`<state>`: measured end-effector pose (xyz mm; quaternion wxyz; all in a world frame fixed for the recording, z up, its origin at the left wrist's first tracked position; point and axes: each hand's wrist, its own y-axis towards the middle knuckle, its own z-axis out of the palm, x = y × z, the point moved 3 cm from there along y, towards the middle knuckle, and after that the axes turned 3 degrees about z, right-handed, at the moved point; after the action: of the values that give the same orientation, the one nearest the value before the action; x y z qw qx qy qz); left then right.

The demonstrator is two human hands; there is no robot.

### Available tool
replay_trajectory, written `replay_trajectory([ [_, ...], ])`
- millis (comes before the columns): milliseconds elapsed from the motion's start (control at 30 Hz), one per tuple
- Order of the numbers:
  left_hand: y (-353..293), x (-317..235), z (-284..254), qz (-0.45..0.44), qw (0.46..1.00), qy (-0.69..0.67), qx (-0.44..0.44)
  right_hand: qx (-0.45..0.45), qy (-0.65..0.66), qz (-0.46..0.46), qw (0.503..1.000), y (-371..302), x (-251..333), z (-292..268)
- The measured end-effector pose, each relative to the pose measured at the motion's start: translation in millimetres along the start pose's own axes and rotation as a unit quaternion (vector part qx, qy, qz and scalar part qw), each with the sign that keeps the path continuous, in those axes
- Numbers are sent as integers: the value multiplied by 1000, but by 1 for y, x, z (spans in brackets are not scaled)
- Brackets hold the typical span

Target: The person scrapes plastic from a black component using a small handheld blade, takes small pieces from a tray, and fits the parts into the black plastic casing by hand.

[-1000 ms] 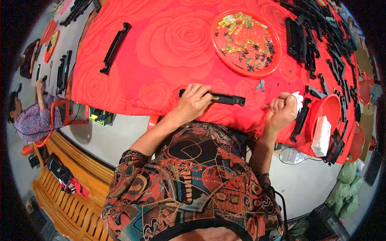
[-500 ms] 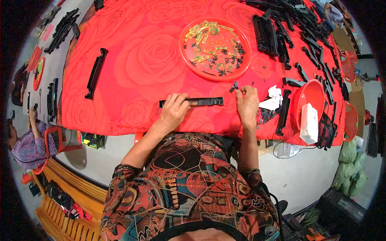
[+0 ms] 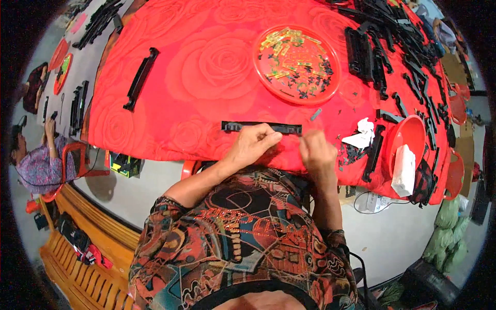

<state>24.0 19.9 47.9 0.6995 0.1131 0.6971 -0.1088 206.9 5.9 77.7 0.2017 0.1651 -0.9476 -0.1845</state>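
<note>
A long black plastic strip [image 3: 235, 126] lies crosswise on the red rose-patterned tablecloth in front of me. My left hand [image 3: 254, 146] is at its near edge, thumb and fingertips pressed together and overlapping the middle of the strip. Whether something small is pinched there is hidden. Just off the strip's right end is my right hand [image 3: 318, 151], its fingers curled but smeared by motion. A small grey piece [image 3: 316, 114] rests on the cloth beyond it. Farther back, a round red tray [image 3: 257, 64] holds yellow-green strips and small black pieces.
To the right are crumpled white tissue [image 3: 363, 133], another black strip [image 3: 374, 155], a red basin [image 3: 413, 126] and a white tissue pack [image 3: 403, 170]. Many black parts [image 3: 361, 57] are heaped at the back right. One black strip [image 3: 140, 79] lies left. Another person [image 3: 44, 160] sits far left.
My left hand has slid right along the strip, its fingertips now together. My right hand has drawn nearer to me and toward the strip's right end. The view has shifted slightly.
</note>
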Motion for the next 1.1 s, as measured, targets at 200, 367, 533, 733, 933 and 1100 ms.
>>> replay_trajectory([
  [200, -24, -1, -7, -204, 960, -174, 80, 60, 46, -161, 984, -19, 27, 5],
  [367, -35, 9, -14, -147, 979, -126, 67, 117, 422, 236, 867, -17, 23, 16],
  [533, -39, 9, -16, -77, 995, 44, 51, 182, 479, 330, 793, -29, 19, 29],
  [733, -33, 1, -18, -2, 988, 131, 77, 193, 502, 359, 763, -19, 28, 27],
  [933, -30, -21, -38, 216, 875, 427, -66, 113, 487, 356, 790, -5, 15, 32],
  [1100, -17, 5, -58, 247, 828, 500, -61, 156, 444, 388, 792, 16, 5, 50],
])
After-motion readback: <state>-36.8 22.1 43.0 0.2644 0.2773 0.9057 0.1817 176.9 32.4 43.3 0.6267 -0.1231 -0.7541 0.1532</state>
